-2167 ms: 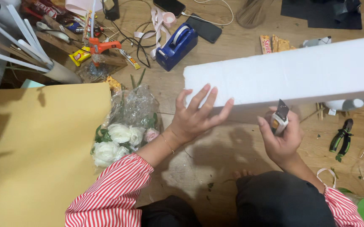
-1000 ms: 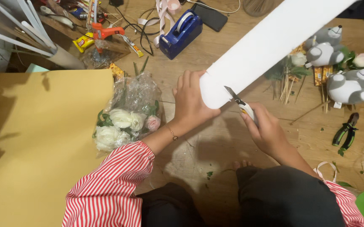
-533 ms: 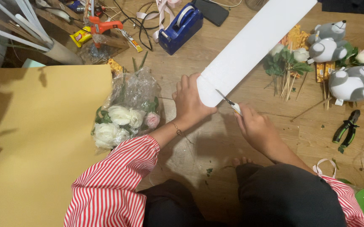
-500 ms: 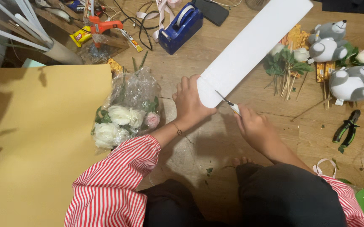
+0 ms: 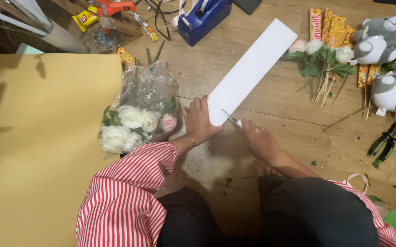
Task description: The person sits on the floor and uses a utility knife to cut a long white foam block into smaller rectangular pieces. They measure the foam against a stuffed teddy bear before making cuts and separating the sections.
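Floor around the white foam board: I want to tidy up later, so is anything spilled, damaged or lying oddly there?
Small green leaf scraps lie scattered on the wooden floor near the person's knees. Loose skewer sticks lie askew beside the artificial flowers. The foam board itself looks undamaged.

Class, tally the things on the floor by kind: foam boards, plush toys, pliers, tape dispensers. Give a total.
White foam board: 1
Grey plush toys: 2
Pliers: 1
Blue tape dispenser: 1
Total: 5

Left hand (image 5: 201, 121) on a white foam board (image 5: 252, 71), right hand (image 5: 258, 139) with a knife (image 5: 232, 120) at its near edge.
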